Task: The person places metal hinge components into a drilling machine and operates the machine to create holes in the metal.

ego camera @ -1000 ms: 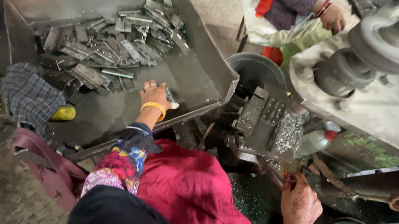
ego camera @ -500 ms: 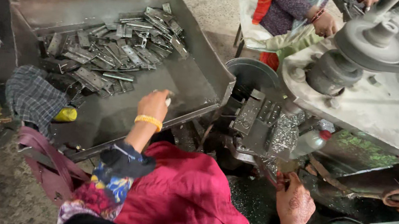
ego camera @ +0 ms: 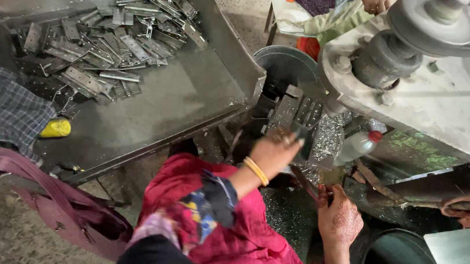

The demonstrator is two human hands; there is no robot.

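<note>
The grey metal fixture block (ego camera: 298,112) under the machine lies with its long axis running from about 1 o'clock down to 7 o'clock, flat-faced and dull, with small holes across its top. The left hand (ego camera: 275,151) rests at its lower end, at 6 o'clock of the block, fingers curled over the edge; whether it grips a piece there cannot be told. The right hand (ego camera: 339,218), patterned with dark henna, is closed around a thin rod-like handle (ego camera: 306,183) that slants up toward 10 o'clock.

Bright, crumbly metal shavings (ego camera: 327,139) heap at 3 o'clock of the block, beside a small clear plastic bottle with a red cap (ego camera: 359,145) tilted toward 2 o'clock. At 9 o'clock sits a wide sheet-metal tray (ego camera: 191,104), its smooth floor sloping, with a pile of flat, perforated hinge plates (ego camera: 110,43) at its far end. A checked cloth (ego camera: 7,108) and a yellow object (ego camera: 56,128) lie at the tray's left edge.
</note>
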